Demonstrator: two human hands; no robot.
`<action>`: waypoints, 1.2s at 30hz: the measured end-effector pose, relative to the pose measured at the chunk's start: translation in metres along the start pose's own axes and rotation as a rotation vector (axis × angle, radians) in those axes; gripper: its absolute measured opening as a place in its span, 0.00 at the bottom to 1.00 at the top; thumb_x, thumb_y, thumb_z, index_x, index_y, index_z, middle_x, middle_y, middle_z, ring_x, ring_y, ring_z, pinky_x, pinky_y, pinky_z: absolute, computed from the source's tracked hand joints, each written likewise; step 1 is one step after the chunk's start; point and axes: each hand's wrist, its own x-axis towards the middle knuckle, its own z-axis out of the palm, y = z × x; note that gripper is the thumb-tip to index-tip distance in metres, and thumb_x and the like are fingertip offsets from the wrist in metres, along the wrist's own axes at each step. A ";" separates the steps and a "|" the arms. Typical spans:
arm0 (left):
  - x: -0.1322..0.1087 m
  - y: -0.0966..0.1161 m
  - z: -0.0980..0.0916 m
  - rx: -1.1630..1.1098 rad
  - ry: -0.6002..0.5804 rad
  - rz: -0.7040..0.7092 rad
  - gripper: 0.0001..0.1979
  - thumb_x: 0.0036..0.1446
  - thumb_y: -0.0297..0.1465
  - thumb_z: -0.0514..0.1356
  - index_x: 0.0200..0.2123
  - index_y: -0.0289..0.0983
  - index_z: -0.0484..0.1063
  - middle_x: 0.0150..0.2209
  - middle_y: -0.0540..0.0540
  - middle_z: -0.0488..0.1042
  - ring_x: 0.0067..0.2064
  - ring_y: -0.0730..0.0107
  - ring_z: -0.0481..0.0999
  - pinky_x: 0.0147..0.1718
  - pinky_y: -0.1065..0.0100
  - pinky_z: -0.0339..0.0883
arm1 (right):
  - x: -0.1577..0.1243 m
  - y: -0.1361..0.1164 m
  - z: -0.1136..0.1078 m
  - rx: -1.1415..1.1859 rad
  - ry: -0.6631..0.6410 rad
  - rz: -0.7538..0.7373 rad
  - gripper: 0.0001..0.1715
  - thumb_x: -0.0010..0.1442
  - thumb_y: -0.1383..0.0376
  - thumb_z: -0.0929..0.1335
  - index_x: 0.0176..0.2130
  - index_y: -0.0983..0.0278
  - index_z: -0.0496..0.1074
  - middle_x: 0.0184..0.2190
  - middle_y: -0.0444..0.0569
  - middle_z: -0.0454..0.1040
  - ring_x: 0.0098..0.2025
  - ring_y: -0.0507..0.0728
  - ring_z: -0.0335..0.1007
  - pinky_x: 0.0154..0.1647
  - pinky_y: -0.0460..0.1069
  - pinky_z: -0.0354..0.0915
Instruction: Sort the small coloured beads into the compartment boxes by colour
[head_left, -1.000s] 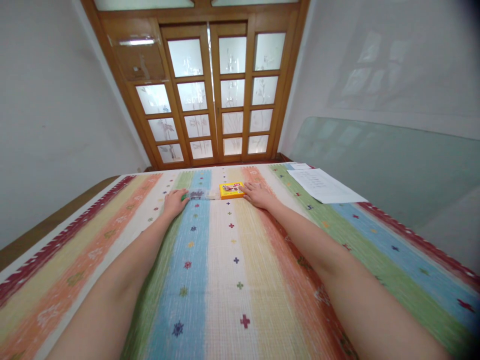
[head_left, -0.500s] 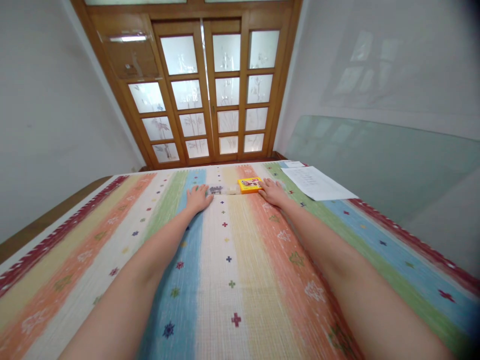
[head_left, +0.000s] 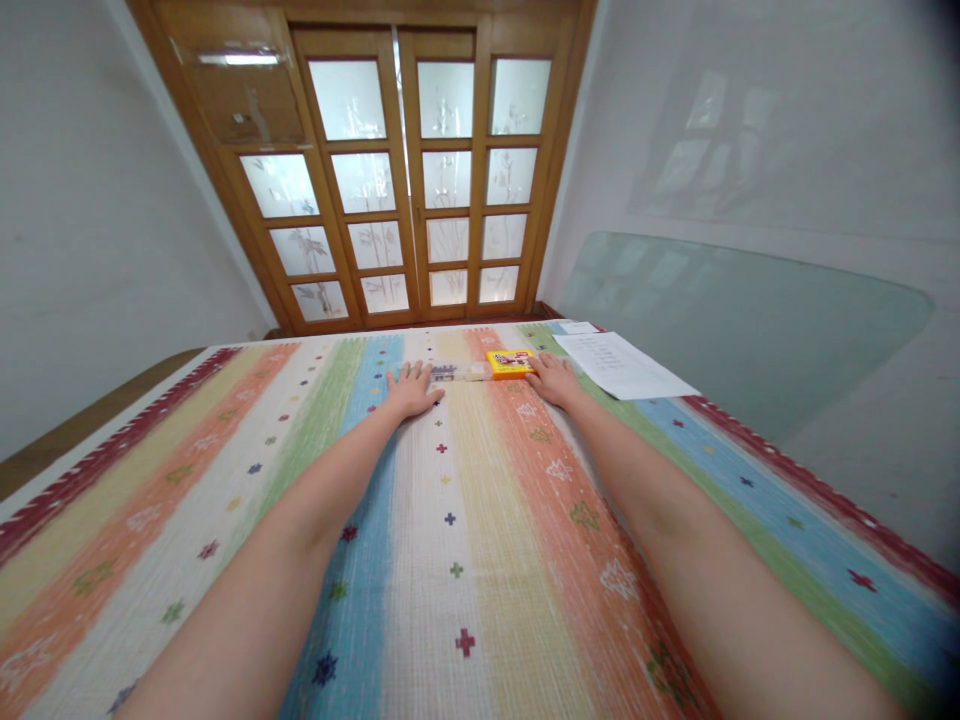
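Yellow box (head_left: 508,364) in the head view lies on the striped, cloth-covered tabletop (head_left: 420,600), at the fingertips of the right hand (head_left: 553,380) and on that hand's left. The right hand is palm down, fingers stretched out and touching the box's right end; whether they pinch it, I cannot tell. The left hand (head_left: 412,390) is spread, fingers fanned, thumb pointing toward the right hand, with nothing visibly clasped. Between the two hands, a clear, dark-marked item (head_left: 446,372) runs from beside the left hand's fingers toward the box's left end; it is too small to tell what it is or whether those fingers touch it. Just right of the right hand lies a printed sheet (head_left: 626,366), with a smaller paper (head_left: 577,327) beyond it. Far ahead of both hands stand wooden doors (head_left: 481,180), and well to the right hand's right is a pale green panel (head_left: 750,310).
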 end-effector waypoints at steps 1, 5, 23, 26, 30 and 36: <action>0.001 0.000 0.001 -0.002 0.001 0.002 0.45 0.66 0.60 0.47 0.78 0.46 0.46 0.79 0.40 0.42 0.78 0.34 0.38 0.70 0.28 0.35 | 0.000 0.000 0.000 0.000 0.001 0.004 0.34 0.75 0.50 0.58 0.72 0.59 0.62 0.74 0.60 0.58 0.75 0.70 0.50 0.74 0.72 0.46; 0.008 0.001 0.004 -0.009 -0.009 0.006 0.45 0.66 0.60 0.47 0.78 0.46 0.46 0.80 0.41 0.41 0.79 0.35 0.36 0.71 0.28 0.33 | 0.003 -0.002 -0.003 -0.012 -0.004 0.041 0.35 0.75 0.50 0.57 0.72 0.62 0.61 0.74 0.62 0.57 0.76 0.71 0.48 0.73 0.73 0.45; 0.019 0.007 0.004 -0.022 0.039 -0.008 0.39 0.69 0.54 0.48 0.77 0.47 0.51 0.79 0.40 0.44 0.79 0.38 0.39 0.70 0.26 0.32 | 0.000 0.007 -0.001 -0.038 0.061 0.036 0.33 0.75 0.51 0.58 0.70 0.64 0.65 0.73 0.62 0.58 0.75 0.69 0.49 0.74 0.67 0.46; 0.019 0.003 0.004 -0.024 0.044 0.012 0.37 0.69 0.54 0.49 0.76 0.48 0.51 0.79 0.40 0.45 0.79 0.39 0.40 0.71 0.28 0.33 | 0.000 0.007 -0.001 -0.037 0.073 0.032 0.33 0.75 0.51 0.58 0.69 0.64 0.65 0.73 0.62 0.60 0.75 0.69 0.51 0.74 0.67 0.47; 0.018 -0.001 0.005 -0.013 0.055 0.035 0.37 0.70 0.53 0.49 0.76 0.48 0.52 0.79 0.40 0.46 0.78 0.41 0.41 0.71 0.30 0.32 | -0.003 0.003 -0.004 -0.050 0.102 0.021 0.32 0.75 0.51 0.58 0.67 0.65 0.67 0.72 0.62 0.61 0.74 0.69 0.51 0.73 0.67 0.47; 0.001 0.005 -0.002 0.018 0.163 0.074 0.38 0.70 0.51 0.48 0.77 0.44 0.49 0.79 0.40 0.45 0.79 0.46 0.37 0.73 0.37 0.23 | -0.013 -0.008 -0.022 -0.041 0.148 0.025 0.32 0.75 0.54 0.56 0.68 0.65 0.67 0.71 0.62 0.62 0.73 0.69 0.54 0.73 0.65 0.50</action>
